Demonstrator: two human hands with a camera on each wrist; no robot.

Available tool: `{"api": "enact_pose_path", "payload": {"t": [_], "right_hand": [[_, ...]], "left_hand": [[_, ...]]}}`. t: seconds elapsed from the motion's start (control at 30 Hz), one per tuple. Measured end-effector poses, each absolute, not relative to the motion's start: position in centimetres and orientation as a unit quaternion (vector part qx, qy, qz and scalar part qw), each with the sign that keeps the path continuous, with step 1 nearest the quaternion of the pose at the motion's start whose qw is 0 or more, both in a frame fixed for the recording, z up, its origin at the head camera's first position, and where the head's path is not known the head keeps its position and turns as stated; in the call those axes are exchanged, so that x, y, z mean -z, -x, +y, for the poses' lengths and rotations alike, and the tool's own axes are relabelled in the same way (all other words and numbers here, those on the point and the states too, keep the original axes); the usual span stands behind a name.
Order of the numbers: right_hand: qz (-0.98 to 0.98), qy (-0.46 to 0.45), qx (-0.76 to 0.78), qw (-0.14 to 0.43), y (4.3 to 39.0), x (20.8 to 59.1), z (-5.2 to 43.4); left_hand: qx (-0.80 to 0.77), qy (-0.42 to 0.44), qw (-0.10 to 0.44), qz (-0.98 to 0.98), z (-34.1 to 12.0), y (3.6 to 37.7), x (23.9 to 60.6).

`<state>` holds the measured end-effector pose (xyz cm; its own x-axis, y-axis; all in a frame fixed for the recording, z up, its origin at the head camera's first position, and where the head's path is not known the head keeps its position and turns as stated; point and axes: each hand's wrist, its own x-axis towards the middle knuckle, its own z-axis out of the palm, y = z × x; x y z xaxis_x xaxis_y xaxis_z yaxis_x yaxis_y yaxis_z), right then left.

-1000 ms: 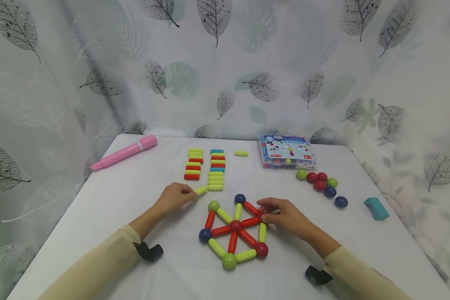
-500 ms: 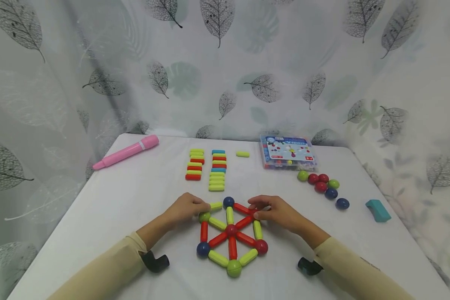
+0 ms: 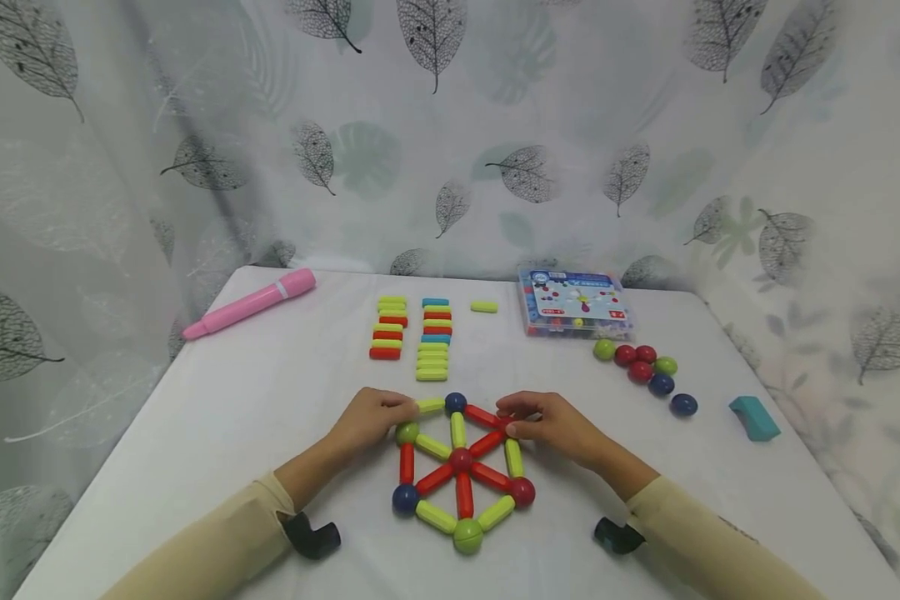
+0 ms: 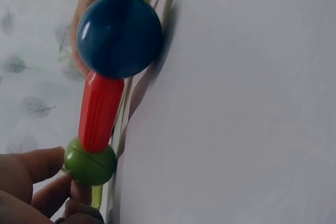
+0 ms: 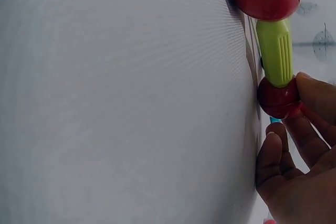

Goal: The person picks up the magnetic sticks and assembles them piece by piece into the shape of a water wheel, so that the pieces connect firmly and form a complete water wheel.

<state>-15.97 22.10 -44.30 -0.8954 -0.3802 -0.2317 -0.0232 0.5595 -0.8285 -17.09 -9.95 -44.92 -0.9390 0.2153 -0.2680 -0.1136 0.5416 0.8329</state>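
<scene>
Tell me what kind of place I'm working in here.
Probably a staged tabletop set for toy building: a white table closed in by leaf-print curtains, with sorted magnetic sticks, loose balls and the toy's box.

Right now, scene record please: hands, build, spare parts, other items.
left hand: pinches green rod at green ball
right hand: fingers on red ball at wheel's rim
build: flat rod-and-ball wheel, red hub
spare rods: two rows behind wheel
spare balls: cluster to the right
other: pink pen, parts box, teal block
</scene>
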Motion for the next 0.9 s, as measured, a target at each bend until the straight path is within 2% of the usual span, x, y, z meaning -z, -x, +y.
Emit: {"api": "enact_pose_path", "payload": {"t": [0.2, 0.5, 0.73, 0.9], "right_hand": [[0.864, 0.116, 0.452, 0.191, 15.96, 44.31, 22.14], [0.863, 0.117, 0.453, 0.19, 15.8, 44.25, 22.11], [0.866, 0.113, 0.45, 0.188, 15.73, 44.11, 22.09], [0.865, 0.112, 0.45, 0.189, 15.71, 44.21, 22.18]], "left_hand": [[-0.477, -0.029, 0.178, 0.86, -9.61, 16.99, 44.71], [-0.396, -0.066, 0.195, 0.895, -9.68, 17.27, 44.84], [-0.331, -0.137, 0.16, 0.92, -9.59, 17.37, 44.29], [-0.336, -0.13, 0.166, 0.918, -9.56, 17.34, 44.37]]}}
